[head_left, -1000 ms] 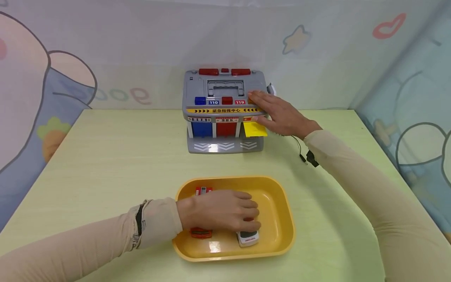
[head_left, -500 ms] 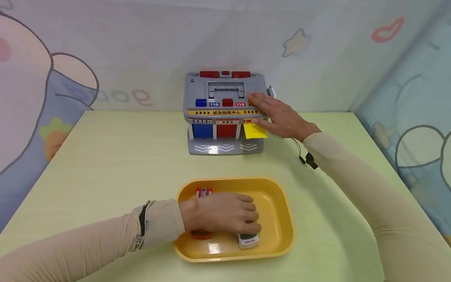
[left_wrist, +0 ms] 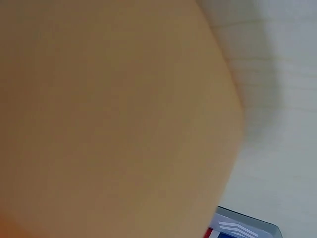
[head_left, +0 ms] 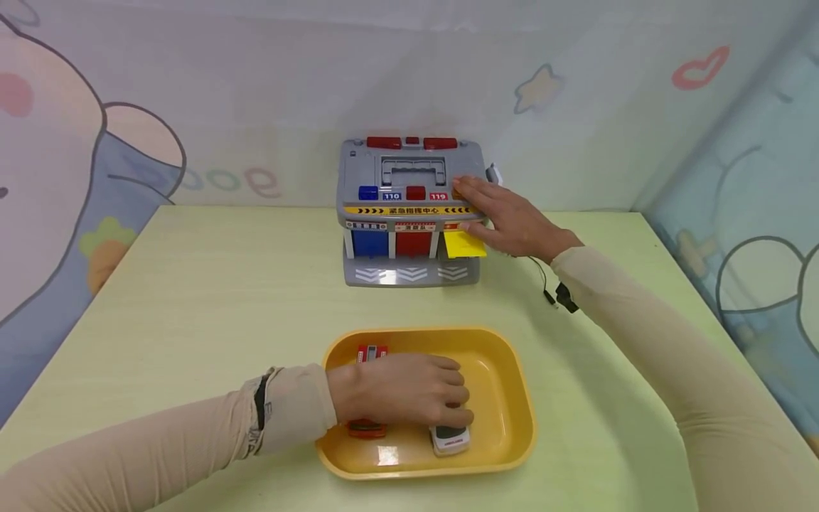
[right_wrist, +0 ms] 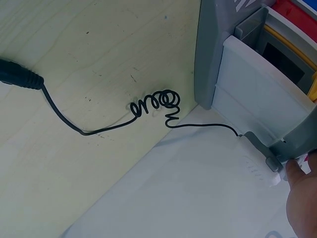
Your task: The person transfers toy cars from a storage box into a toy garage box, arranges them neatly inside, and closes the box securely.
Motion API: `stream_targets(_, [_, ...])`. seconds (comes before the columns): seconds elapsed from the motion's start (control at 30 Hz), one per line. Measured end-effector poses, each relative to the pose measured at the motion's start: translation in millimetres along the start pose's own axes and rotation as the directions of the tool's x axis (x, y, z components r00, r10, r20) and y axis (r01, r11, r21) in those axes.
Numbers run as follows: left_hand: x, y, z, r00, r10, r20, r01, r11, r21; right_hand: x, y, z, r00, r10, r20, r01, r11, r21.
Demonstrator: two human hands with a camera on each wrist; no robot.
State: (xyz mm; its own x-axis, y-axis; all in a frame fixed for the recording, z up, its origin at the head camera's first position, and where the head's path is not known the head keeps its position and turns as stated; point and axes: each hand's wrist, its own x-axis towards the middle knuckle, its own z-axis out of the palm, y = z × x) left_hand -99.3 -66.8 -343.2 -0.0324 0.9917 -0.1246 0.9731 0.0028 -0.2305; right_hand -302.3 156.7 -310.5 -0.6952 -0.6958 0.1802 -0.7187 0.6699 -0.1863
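Grey plastic toy station sits on the pale counter, the right hand resting straight fingers on it. Left hand curves over a white toy car, grip hidden; only the right-wrist view shows black cord coils.

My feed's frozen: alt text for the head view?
A left hand curls over a white toy car in a yellow tray; beyond it, the right hand rests on a gray toy station with its yellow door open.
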Motion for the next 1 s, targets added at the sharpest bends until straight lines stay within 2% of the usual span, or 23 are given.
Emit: stream_targets(1.0, [1.1,-2.3,5.8,0.999,-0.01,-0.047,0.008,0.999,-0.036,0.1,1.1,-2.8,0.999,-0.031,-0.024,0.031,1.0,0.004])
